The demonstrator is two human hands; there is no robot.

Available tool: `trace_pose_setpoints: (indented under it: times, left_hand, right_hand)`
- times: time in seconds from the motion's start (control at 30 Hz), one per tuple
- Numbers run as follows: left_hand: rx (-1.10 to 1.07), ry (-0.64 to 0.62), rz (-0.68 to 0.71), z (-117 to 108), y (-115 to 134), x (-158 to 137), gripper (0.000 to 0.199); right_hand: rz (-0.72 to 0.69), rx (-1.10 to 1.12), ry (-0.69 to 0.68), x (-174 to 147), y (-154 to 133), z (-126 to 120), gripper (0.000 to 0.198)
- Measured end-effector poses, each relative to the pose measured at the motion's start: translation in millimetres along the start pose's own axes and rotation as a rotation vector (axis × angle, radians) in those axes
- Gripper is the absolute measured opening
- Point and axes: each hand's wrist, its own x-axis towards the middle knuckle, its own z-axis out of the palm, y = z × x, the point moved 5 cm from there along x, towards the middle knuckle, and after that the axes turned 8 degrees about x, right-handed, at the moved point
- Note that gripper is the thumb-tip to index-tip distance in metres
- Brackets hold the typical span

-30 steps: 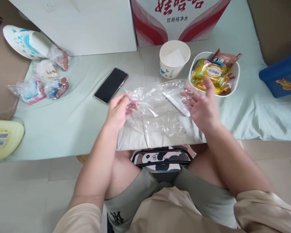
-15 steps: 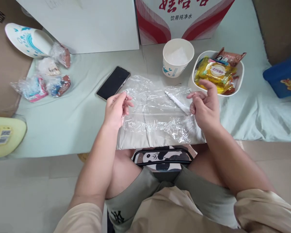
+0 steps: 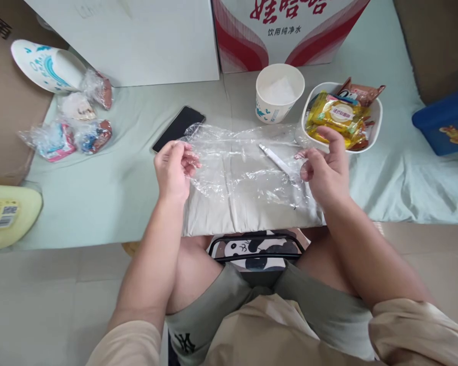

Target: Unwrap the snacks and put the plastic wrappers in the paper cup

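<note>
A crinkled sheet of clear plastic film (image 3: 238, 157) stretches between my hands over the front of the cloth-covered table. My left hand (image 3: 174, 172) is closed on its left end, beside a black phone (image 3: 178, 125) that the film partly overlaps. On the right, my right hand (image 3: 325, 178) pinches the other end between thumb and fingers, with its index finger raised near the snack tub. Beneath the film lies a slim white pen-like tool (image 3: 277, 159), slanting toward my right hand; its lower end is hard to make out.
Behind the film stand a paper cup (image 3: 275, 109) with white contents and a white tub (image 3: 377, 122) of wrapped snacks. At left are several plastic-wrapped items (image 3: 93, 136), a tipped paper cup (image 3: 48, 66) and a yellow bottle (image 3: 13, 216). Boxes (image 3: 137, 40) line the back; a blue container (image 3: 442, 127) is at right.
My left hand has shifted slightly left and the right slightly right. The film is pulled wider and flatter, and its near edge has drawn back from the table's front.
</note>
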Motion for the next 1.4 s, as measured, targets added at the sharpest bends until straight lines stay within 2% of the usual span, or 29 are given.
trace_pose_setpoints:
  times: [0.07,0.2,0.27,0.33,0.47,0.57,0.63,0.7,0.8,0.87,0.9,0.97,1.07,1.13,1.23,1.33,1.4]
  left_hand:
    - [-0.001,-0.035,0.032,0,2,-1,0.026]
    - [0.049,-0.106,0.008,2,3,0,0.054]
    - [0.097,-0.167,-0.016,4,1,2,0.059]
    - [0.129,-0.18,-0.025,5,0,5,0.052]
    - [0.14,-0.072,0.007,-1,-2,9,0.027]
    - [0.128,0.012,0.062,-6,-2,11,0.025]
    - [0.14,0.023,0.105,-8,-2,11,0.03]
    - [0.177,-0.034,0.139,-9,-1,9,0.041]
    - [0.229,-0.239,0.108,-8,-1,4,0.064]
    - [0.258,-0.353,0.068,-9,-3,0,0.068]
    - [0.271,-0.373,0.066,-10,-3,-1,0.064]
    - [0.283,-0.339,0.104,-13,-2,-1,0.051]
    - [0.288,-0.195,0.194,-19,-1,3,0.034]
    - [0.327,-0.111,0.254,-23,0,5,0.024]
    - [0.393,-0.054,0.402,-26,4,6,0.01]
    - [0.305,-0.023,0.553,-29,8,6,0.021]
    - [0.192,-0.041,0.581,-30,9,7,0.031]
  right_hand:
    - [-0.028,-0.033,-0.01,-1,-2,0,0.038]
    - [-0.065,-0.095,-0.055,-3,-1,1,0.035]
    - [-0.065,-0.103,-0.076,-2,1,1,0.035]
    - [-0.067,-0.106,-0.074,0,3,0,0.038]
    - [-0.098,-0.116,-0.028,2,5,-4,0.041]
    - [-0.113,-0.122,-0.016,2,6,-6,0.038]
    - [-0.116,-0.128,-0.024,1,5,-7,0.037]
    - [-0.117,-0.133,-0.033,1,4,-7,0.037]
    - [-0.1,-0.117,-0.017,2,3,-10,0.036]
    - [-0.095,-0.091,0.007,3,4,-12,0.035]
    - [-0.1,-0.078,0.013,4,4,-13,0.036]
    - [-0.124,-0.066,-0.001,6,4,-13,0.041]
    - [-0.157,-0.141,-0.036,8,3,-12,0.042]
    - [-0.187,-0.269,-0.042,8,0,-12,0.029]
    - [-0.305,-0.43,-0.015,5,-13,-11,0.005]
    - [-0.442,-0.468,0.04,-1,-27,-11,0.011]
    - [-0.513,-0.44,0.002,-4,-32,-9,0.017]
